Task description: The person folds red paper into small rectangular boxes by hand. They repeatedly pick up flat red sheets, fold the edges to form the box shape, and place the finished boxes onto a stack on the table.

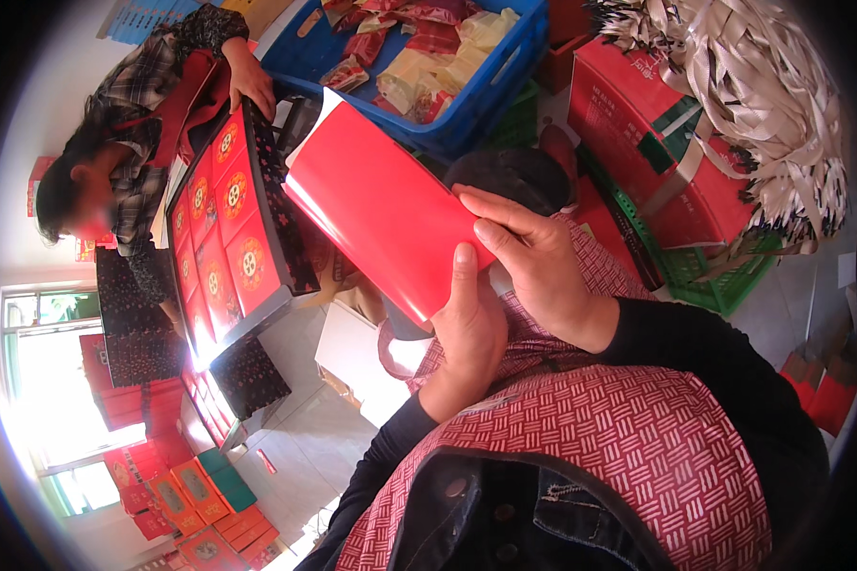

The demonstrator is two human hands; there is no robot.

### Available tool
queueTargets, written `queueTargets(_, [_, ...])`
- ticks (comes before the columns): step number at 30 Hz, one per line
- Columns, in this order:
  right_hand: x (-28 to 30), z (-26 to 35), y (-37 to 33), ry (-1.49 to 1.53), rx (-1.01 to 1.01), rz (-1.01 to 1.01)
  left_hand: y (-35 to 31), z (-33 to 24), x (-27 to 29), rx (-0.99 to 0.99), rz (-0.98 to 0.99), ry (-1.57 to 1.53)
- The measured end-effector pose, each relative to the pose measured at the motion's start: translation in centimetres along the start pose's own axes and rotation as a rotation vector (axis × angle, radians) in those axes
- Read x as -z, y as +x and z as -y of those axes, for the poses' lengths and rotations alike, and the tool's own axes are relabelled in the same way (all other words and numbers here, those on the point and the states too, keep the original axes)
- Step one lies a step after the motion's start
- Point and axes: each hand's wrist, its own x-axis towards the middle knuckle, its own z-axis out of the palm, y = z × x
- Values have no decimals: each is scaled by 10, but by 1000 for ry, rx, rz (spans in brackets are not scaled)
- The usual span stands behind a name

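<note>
A glossy red sheet (381, 205), curved over and pale on its inner side, slants up and away in front of me. My left hand (468, 328) is closed on its near lower corner, thumb lying on the red face. At the near right end, my right hand (548, 262) pinches the edge between thumb and fingers. Whether it is a single sheet or a folded cover cannot be made out. Just left of its lower part stands a dark tray (300, 243) with red square boxes (252, 262) set in rows.
Across the tray a person (157, 114) leans in, a hand on its far edge. A blue crate (486, 114) of packets stands ahead. To the right, pale ribbons (771, 105) hang over a red carton (628, 133) by a green crate (733, 285). Red boxes (200, 495) are stacked lower left.
</note>
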Motion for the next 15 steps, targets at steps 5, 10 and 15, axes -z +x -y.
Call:
queueTargets(5, [-6,7,-6,22,-51,57,-1,-2,5,87,-15,-50])
queueTargets(10, [2,8,0,178,-140,-46,1,-5,-4,22,-35,-20])
queueTargets(15, [2,0,-3,-262,148,-11,3,2,7,53,-25,-51])
